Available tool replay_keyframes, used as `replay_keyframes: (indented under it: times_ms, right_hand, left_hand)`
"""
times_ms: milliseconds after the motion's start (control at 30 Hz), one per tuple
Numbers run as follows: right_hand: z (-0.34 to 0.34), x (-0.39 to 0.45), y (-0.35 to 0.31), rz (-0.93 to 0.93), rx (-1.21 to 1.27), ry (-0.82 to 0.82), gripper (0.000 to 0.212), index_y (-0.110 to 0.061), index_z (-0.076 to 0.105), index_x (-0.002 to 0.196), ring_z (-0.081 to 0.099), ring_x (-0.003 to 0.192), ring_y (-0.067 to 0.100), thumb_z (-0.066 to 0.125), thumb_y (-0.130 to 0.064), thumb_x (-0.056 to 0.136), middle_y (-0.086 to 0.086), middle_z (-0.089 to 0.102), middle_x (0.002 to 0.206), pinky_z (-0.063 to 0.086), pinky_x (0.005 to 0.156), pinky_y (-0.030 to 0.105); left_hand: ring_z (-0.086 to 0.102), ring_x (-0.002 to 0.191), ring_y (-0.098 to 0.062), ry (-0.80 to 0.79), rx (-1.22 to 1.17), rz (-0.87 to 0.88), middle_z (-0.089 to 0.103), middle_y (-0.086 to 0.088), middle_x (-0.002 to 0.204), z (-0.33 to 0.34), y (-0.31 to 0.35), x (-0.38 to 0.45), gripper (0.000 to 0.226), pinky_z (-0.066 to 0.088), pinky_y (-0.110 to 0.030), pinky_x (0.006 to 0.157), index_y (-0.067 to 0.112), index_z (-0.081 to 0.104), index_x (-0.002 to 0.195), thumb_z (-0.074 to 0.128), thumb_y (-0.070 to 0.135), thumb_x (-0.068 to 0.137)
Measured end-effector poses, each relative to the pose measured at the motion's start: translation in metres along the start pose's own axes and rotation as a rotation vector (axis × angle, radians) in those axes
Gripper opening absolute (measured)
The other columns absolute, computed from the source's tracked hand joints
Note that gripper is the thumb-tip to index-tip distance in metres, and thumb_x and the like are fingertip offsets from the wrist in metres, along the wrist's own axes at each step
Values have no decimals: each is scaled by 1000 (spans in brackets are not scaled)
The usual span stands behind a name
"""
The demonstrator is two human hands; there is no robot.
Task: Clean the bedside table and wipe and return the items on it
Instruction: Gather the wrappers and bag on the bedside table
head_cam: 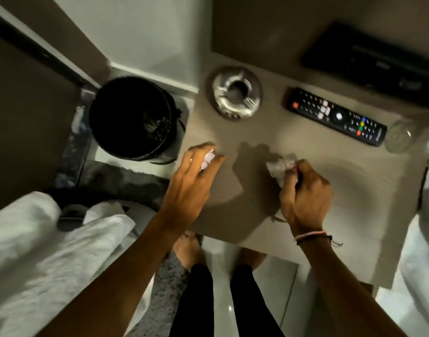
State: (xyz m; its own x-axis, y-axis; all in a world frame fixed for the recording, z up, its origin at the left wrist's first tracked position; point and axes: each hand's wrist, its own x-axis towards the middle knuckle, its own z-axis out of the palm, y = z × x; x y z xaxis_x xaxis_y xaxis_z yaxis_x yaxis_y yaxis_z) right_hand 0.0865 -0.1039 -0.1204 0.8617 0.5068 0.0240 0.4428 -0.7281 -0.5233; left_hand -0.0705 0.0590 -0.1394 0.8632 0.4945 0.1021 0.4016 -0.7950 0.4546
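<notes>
Head view, looking down. Table (pixel 330 190): grey-brown top with a faint ribbed grain, lit unevenly, shadowed under the hands. Left hand (pixel 191 181) at the table's left edge, fingers curled over a small crumpled white paper (pixel 208 159). Right hand (pixel 306 193) near the table's middle, fingers closed on a crumpled white wad (pixel 280 167) touching the top; cords (pixel 310 235) at the wrist. Farther back: round metal ashtray (pixel 237 93), centre well dark, contents not discernible; black remote (pixel 335 115) lying flat, coloured buttons up; clear glass (pixel 399 138) at the right edge, apparently holding nothing; black box (pixel 371 62) against the wall. Left of the table, on the floor: black bin (pixel 135 120), open, with dark crumpled matter inside, blurred. Lower left: white cloth (pixel 50 251). Lower centre: feet (pixel 189 251) and dark trouser legs.
</notes>
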Motion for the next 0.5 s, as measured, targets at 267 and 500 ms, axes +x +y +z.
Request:
replay_keyframes:
  times_ms: [267,500]
  right_hand:
    - [28,5,-105,29,440,-12,38,-11,50,77,48,49,19,34,-25,109,1,46,61,44,47,45]
    - [65,21,-188,144,1068,-271,12,-12,50,114,53,88,33,44,-12,104,16,50,97,51,82,49]
  left_hand:
    - [53,130,-26,94,-158,-442,56,-12,141,-63,-111,26,60,46,-46,107,16,39,149,58,3,94]
    - [21,150,-37,-104,-104,-594,10,-18,166,-65,-170,30,87,26,-51,121,15,11,158,68,25,92]
